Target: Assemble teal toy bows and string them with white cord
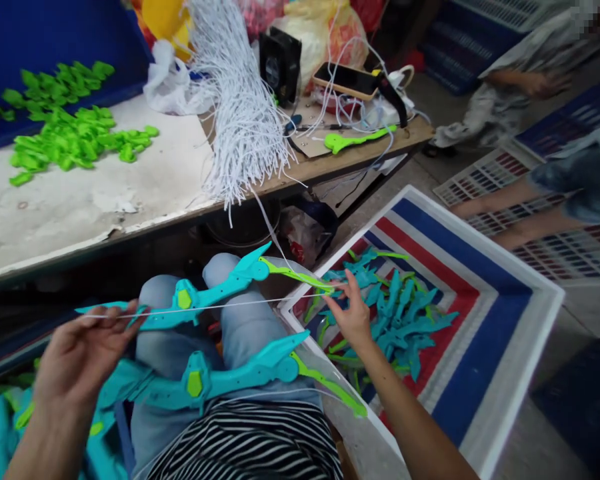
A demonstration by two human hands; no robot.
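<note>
I hold a teal toy bow [215, 290] with green tips across my knees. My left hand [83, 357] pinches its left end and the white string [230, 305]. My right hand [350, 313] grips the green right tip, where the string ends. The string runs taut between both hands. A second teal bow [230, 380] with a white string lies on my lap just below. More teal and green bow pieces [400, 320] are piled in the bin to my right.
A white bin [505, 373] lined with striped plastic stands at my right. The workbench [130, 193] carries a bundle of white strings [240, 113], green plastic parts [75, 137], a phone [347, 80] and a small fan [279, 63]. Another person's limbs [525, 200] lie at right.
</note>
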